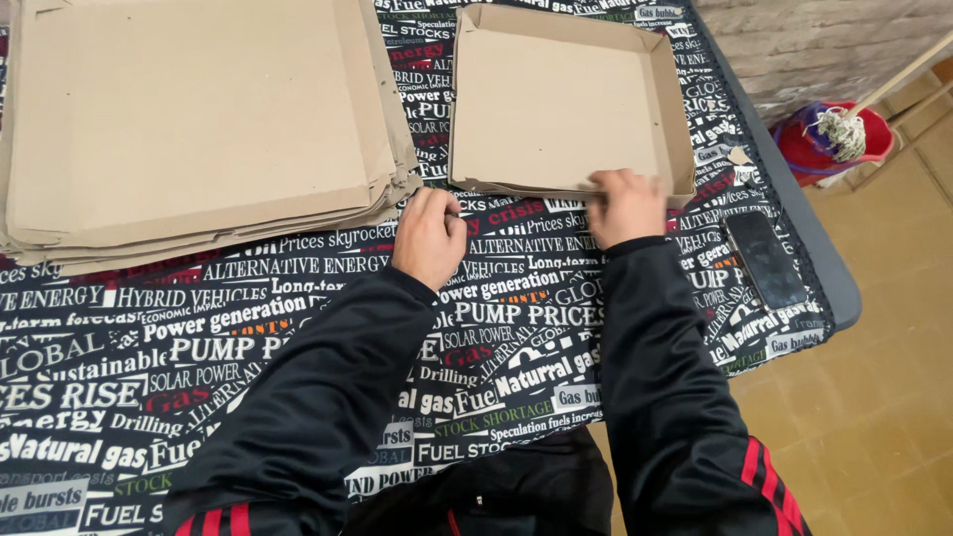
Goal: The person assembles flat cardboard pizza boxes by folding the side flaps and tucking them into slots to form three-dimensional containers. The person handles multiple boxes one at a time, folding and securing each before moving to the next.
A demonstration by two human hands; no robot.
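Your left hand (429,236) covered its own fingertips, curled under at the near left corner of the cardboard tray (556,99), so you could not tell what they pinched. Your right hand (623,206) hid part of the tray's near wall. The stack of flat cardboard sheets (199,119) ran off the top and left edges. The mop bucket (839,144) was half hidden behind the table edge (839,288).
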